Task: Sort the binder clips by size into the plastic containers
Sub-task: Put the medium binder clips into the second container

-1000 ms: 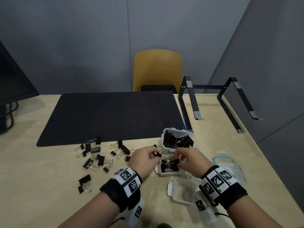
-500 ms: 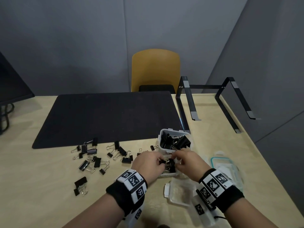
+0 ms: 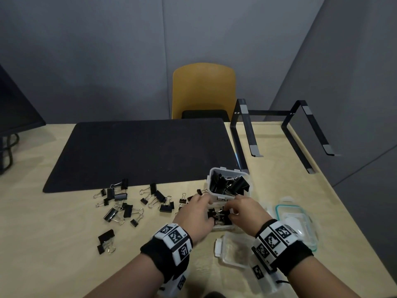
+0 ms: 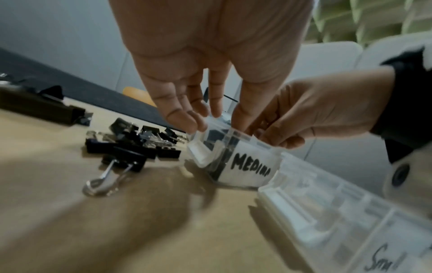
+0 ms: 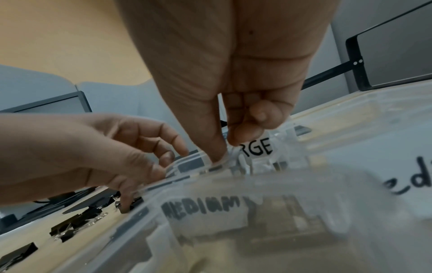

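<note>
The clear container marked MEDIUM (image 4: 247,166) stands between my hands with black binder clips (image 3: 220,215) in it. My left hand (image 3: 202,208) reaches over its left rim, and its fingers (image 4: 184,120) are nearly straight and touch the plastic. My right hand (image 3: 233,211) is curled at the right rim, where its thumb and forefinger (image 5: 217,155) pinch the clear edge. Just behind stands the LARGE container (image 3: 228,186), full of big clips. A container marked Small (image 3: 234,251) sits nearer me. Several loose clips (image 3: 126,203) lie to the left.
A black desk mat (image 3: 139,151) covers the far table. A black metal laptop stand (image 3: 279,134) is at the back right, with a yellow chair (image 3: 204,89) behind the table. A teal-rimmed lid (image 3: 296,220) lies to the right of my right wrist. A monitor (image 3: 15,112) stands far left.
A second ago my left hand pinched a small clip above the medium container. Now its fingers are straight at the rim and no clip shows in it. My right hand stayed at the container.
</note>
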Tool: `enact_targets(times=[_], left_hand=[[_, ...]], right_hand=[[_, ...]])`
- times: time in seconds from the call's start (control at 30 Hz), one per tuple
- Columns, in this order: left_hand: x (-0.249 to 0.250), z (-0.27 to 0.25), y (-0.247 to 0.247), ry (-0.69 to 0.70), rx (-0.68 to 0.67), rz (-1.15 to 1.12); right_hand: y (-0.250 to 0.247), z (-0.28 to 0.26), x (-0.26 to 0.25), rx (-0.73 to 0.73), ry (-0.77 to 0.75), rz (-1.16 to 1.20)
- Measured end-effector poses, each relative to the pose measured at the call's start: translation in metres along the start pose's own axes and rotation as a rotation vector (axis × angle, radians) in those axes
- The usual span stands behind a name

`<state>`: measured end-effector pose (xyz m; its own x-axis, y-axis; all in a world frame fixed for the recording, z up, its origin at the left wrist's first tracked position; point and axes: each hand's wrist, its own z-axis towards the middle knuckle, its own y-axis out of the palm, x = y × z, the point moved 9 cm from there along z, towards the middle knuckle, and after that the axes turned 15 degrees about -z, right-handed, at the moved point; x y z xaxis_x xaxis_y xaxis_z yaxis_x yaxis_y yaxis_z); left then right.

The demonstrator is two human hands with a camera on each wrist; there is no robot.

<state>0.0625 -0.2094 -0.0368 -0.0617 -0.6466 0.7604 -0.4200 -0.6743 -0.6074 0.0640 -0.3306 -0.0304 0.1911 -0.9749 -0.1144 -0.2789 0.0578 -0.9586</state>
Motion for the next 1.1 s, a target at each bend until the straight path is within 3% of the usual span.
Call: enact_targets(times=[0.33,0.5,0.7,0.93,1.1], left_hand=[[-0.002,0.005,0.002,-0.121,-0.086,0.135],[0.004,0.008,0.002,-0.098,-0.088,0.184],[-0.001,0.004,0.007,-0.111,-0.140,0.150],[-0.002,0.010,0.008,-0.075,-0.065,0.043],[-0.004,0.013,0.008,-0.079,-0.095,0.051]], right_hand=[[0.001,0.003,0.004,0.006,0.039,0.036],[0.002,0.004,0.004,-0.022,0.044,0.027],[0.004,0.002,0.001,-0.042,0.050,0.020],[0.006,0.002,0.004,-0.048,0.076,0.022],[0.006,0.001,0.003,-0.071,0.080,0.012]])
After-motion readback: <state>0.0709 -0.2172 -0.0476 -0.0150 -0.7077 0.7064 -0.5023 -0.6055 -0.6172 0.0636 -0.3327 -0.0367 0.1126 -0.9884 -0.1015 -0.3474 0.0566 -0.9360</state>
